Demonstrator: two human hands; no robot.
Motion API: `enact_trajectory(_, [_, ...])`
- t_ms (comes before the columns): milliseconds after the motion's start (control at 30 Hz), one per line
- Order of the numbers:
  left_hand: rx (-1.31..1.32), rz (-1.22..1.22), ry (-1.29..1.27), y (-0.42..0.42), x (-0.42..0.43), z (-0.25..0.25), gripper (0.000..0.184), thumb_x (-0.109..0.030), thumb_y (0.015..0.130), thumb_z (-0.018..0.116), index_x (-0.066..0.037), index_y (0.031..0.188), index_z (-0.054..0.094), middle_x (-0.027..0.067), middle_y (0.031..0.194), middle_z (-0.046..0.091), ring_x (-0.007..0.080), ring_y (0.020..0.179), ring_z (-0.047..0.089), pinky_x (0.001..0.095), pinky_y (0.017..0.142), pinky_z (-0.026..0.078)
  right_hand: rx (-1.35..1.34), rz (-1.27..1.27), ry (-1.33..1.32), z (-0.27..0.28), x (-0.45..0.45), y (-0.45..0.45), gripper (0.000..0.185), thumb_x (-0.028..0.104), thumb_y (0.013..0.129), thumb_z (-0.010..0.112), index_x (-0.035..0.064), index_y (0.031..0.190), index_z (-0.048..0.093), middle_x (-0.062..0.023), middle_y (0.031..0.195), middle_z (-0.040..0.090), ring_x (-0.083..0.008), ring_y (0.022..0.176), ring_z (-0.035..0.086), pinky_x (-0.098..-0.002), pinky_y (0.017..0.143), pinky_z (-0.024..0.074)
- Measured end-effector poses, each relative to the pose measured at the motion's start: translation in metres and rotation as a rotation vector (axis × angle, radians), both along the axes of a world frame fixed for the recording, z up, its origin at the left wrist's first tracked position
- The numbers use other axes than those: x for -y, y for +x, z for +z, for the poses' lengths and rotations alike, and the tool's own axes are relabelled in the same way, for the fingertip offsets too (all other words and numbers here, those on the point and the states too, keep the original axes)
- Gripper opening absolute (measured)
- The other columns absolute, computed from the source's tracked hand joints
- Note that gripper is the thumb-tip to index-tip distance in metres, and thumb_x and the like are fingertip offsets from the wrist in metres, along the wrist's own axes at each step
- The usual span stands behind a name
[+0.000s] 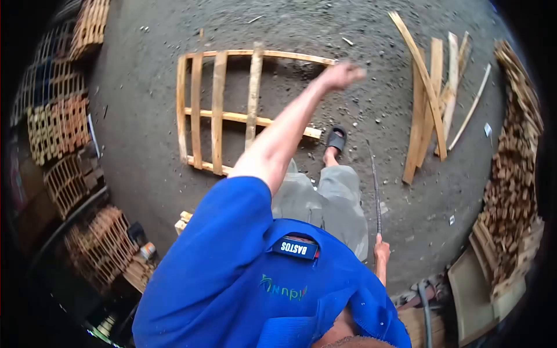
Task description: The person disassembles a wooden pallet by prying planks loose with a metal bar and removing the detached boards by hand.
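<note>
My left hand (345,75) is stretched forward at the upper right corner of a wooden pallet frame (219,113); motion blurs its fingers, and whether it touches the wood cannot be made out. Low at my right side, my right hand (381,250) is closed round a long thin dark metal bar (376,194) that points forward. The pallet frame lies on the ground, with several slats at its left part and an open right part. Its middle beam ends near my sandalled foot (336,139).
Loose planks (426,104) lie crossed on the ground at the right. A long pile of wood pieces (507,185) lines the far right. Stacked pallets (61,127) stand along the left. More wood (184,221) shows beside my left sleeve.
</note>
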State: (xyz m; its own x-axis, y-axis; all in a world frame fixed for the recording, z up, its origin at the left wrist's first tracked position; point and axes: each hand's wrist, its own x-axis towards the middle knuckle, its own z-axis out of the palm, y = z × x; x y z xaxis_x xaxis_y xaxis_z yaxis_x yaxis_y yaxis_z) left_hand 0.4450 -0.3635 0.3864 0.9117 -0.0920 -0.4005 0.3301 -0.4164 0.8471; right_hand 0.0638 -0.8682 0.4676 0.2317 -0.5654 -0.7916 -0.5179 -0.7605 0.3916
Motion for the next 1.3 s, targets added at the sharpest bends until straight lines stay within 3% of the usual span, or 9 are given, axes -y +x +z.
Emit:
enact_trajectory(100, [-0.388,-0.004,0.144,-0.201,-0.06,-0.08,0.066,-0.063,0.092,0.062,-0.004,0.119,0.071,0.0155,0.106,0.074,0.0258,0.092,0.07,0.0391,0.088,0.055,0.02,0.092,0.008,0.013,-0.01,0.02,0.072,0.07,0.094,0.046,0.0059,0.108,0.076,-0.0251,0.112,0.071,-0.0448,0.111,0.064,-0.0537,0.095,0.0489])
enact_trajectory(233, [-1.088,0.837,0.451,-0.45,-0.154,-0.089,0.066,-0.06,0.09,0.058,-0.006,0.127,0.068,0.0201,0.133,0.064,0.0345,0.126,0.06,0.0443,0.105,0.047,0.074,0.259,0.044,0.034,-0.071,0.067,0.074,0.071,0.094,0.045,0.0035,0.102,0.075,-0.0266,0.107,0.071,-0.0462,0.106,0.065,-0.0549,0.091,0.0491])
enact_trajectory(333, [-1.207,0.967,0.276,-0.587,-0.211,-0.119,0.064,-0.057,0.088,0.065,-0.003,0.121,0.07,0.0188,0.124,0.07,0.0306,0.119,0.066,0.0422,0.1,0.05,0.137,0.423,0.08,0.029,-0.125,0.094,0.075,0.07,0.095,0.044,0.0023,0.099,0.075,-0.027,0.103,0.071,-0.0468,0.103,0.065,-0.0555,0.089,0.0492])
enact_trajectory(400, [-1.118,0.972,0.154,-0.581,-0.234,-0.056,0.061,-0.058,0.088,0.066,-0.002,0.113,0.074,0.0168,0.108,0.075,0.0264,0.105,0.071,0.0408,0.094,0.052,0.181,0.537,0.141,0.027,-0.167,0.113,0.075,0.07,0.096,0.043,0.0019,0.096,0.075,-0.0271,0.098,0.071,-0.0471,0.099,0.066,-0.0555,0.086,0.0493])
enact_trajectory(500, [-0.826,0.949,0.18,-0.62,-0.271,-0.111,0.057,-0.055,0.089,0.067,-0.002,0.109,0.074,0.0149,0.095,0.076,0.0235,0.087,0.072,0.039,0.082,0.055,0.232,0.616,0.243,0.025,-0.25,0.136,0.08,0.072,0.096,0.042,-0.0007,0.084,0.073,-0.0236,0.082,0.069,-0.0435,0.086,0.067,-0.0513,0.08,0.05])
enact_trajectory(767, [-0.437,1.172,-0.162,-0.597,-0.364,-0.204,0.053,-0.049,0.088,0.071,-0.001,0.11,0.071,0.0197,0.111,0.073,0.0317,0.11,0.069,0.0424,0.095,0.053,0.306,0.709,0.378,-0.001,-0.477,0.188,0.075,0.068,0.096,0.051,-0.0006,0.069,0.064,-0.0044,0.056,0.052,-0.0163,0.056,0.053,-0.0347,0.057,0.0434])
enact_trajectory(933, [-0.507,1.106,-0.007,-0.567,-0.395,-0.215,0.056,-0.049,0.086,0.073,-0.005,0.12,0.067,0.0216,0.118,0.07,0.0364,0.116,0.065,0.0464,0.099,0.051,0.28,0.741,0.384,-0.011,-0.567,0.216,0.066,0.064,0.097,0.054,0.0055,0.069,0.06,0.0014,0.055,0.048,-0.0099,0.045,0.043,-0.0285,0.044,0.0334])
enact_trajectory(1133, [-0.859,0.915,0.14,-0.536,-0.379,-0.315,0.098,-0.052,0.072,0.084,-0.013,0.151,0.039,0.017,0.154,0.041,0.0365,0.143,0.039,0.0637,0.111,0.034,0.271,0.869,0.325,-0.051,-0.607,0.254,0.066,0.056,0.1,0.054,0.0012,0.065,0.059,-0.0003,0.053,0.048,-0.0105,0.052,0.044,-0.0315,0.05,0.0352])
enact_trajectory(1300, [-0.883,0.941,0.345,-0.511,-0.335,-0.443,0.114,-0.059,0.065,0.087,-0.014,0.154,0.032,0.0177,0.157,0.035,0.0382,0.147,0.032,0.0662,0.114,0.027,0.259,0.933,0.33,-0.085,-0.628,0.285,0.054,0.045,0.104,0.054,0.0046,0.069,0.051,0.0033,0.058,0.044,-0.0072,0.05,0.04,-0.029,0.045,0.0338])
